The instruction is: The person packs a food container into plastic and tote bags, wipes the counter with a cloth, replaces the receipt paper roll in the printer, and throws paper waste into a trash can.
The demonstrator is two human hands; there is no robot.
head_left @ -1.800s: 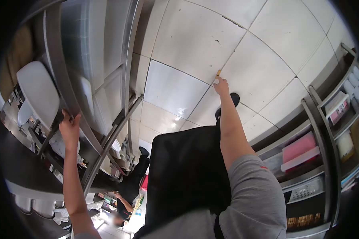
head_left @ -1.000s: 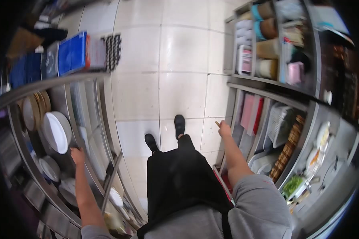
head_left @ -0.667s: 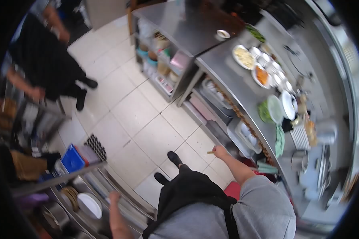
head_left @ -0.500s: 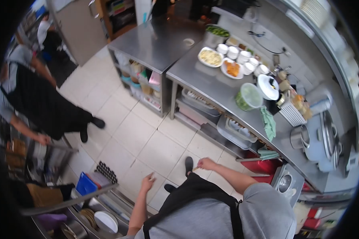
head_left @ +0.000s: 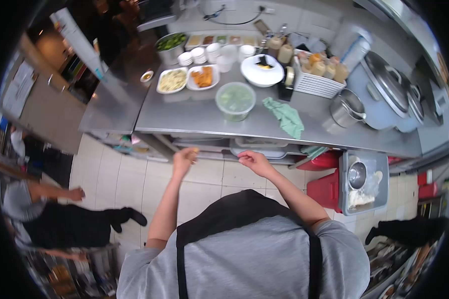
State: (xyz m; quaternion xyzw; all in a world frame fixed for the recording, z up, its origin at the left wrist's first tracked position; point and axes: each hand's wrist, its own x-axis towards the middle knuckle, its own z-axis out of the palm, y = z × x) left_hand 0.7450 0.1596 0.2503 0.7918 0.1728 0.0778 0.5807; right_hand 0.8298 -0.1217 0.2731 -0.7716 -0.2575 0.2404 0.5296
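My left hand (head_left: pixel 184 158) is raised in front of the counter's edge, its fingers closed around a small yellowish piece (head_left: pixel 195 150) too small to name. Level with it, my right hand (head_left: pixel 255 163) hangs over the floor with fingers loosely bent and a gap between thumb and index; I see nothing in it. Both hands are apart from the steel counter (head_left: pixel 184 119). Nearest to them on the counter is a lidded clear tub (head_left: pixel 235 102) with green contents. A green cloth (head_left: pixel 285 117) lies crumpled to its right.
Along the counter stand a white dish of pale shreds (head_left: pixel 172 80), a dish of orange food (head_left: pixel 202 77), a white lidded bowl (head_left: pixel 262 71), a bottle basket (head_left: pixel 318 82) and a steel pot (head_left: pixel 347 107). A grey bin (head_left: pixel 343 199) is at right. Co-workers (head_left: pixel 70 224) stand left and right.
My view has swung right to face the counter. Both hands have come up in front of it. The small piece, seen at my right hand before, now shows at my left fingertips.
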